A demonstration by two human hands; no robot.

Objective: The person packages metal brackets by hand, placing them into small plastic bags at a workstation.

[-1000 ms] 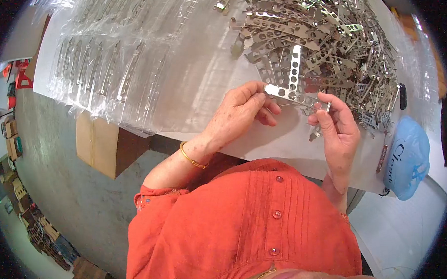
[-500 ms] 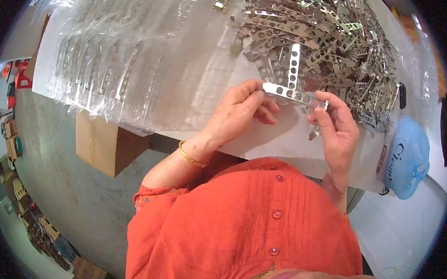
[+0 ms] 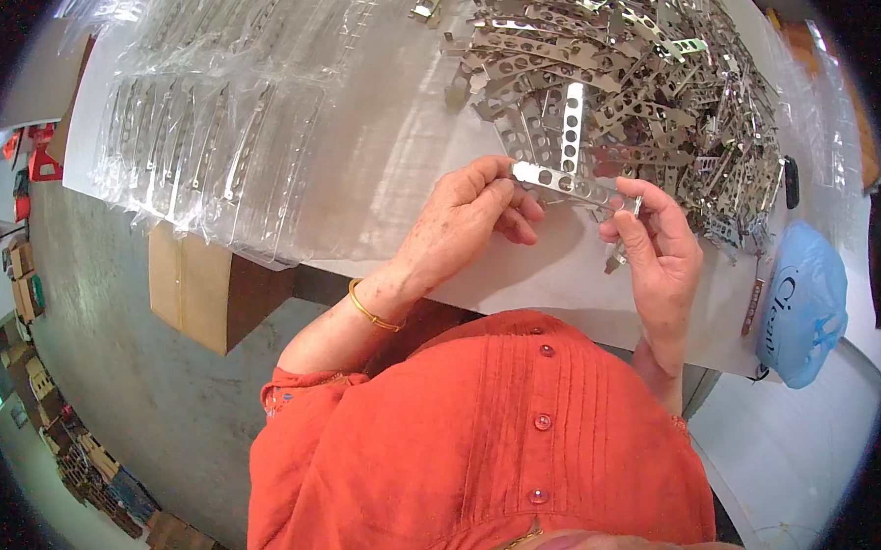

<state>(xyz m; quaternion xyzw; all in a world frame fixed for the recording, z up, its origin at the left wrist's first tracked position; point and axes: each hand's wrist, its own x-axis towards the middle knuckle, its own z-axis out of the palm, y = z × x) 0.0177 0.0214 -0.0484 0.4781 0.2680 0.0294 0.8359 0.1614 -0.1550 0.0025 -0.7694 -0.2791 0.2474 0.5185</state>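
A shiny metal strip with a row of round holes [image 3: 560, 179] spans the gap between my two hands, above the table's front part. My left hand [image 3: 469, 203] pinches its left end between thumb and fingers, the other fingers curled below. At the opposite end, my right hand [image 3: 661, 241] grips the strip with thumb and forefinger. A small metal end piece [image 3: 615, 259] shows just below the right fingertips. Behind the held strip, another perforated strip [image 3: 573, 127] points away from me and overlaps it in this view. A large heap of similar metal strips [image 3: 639, 89] lies just beyond.
Rows of strips in clear plastic wrapping [image 3: 189, 138] cover the left of the white table [image 3: 397, 188]. A blue plastic bag [image 3: 804, 303] sits at the right edge, near a small black object [image 3: 791, 183]. A cardboard box [image 3: 200, 290] stands below the table's left front edge.
Both hands and the held strip appear slightly further left in the view, along with a small shift of the whole scene. The grip stays the same.
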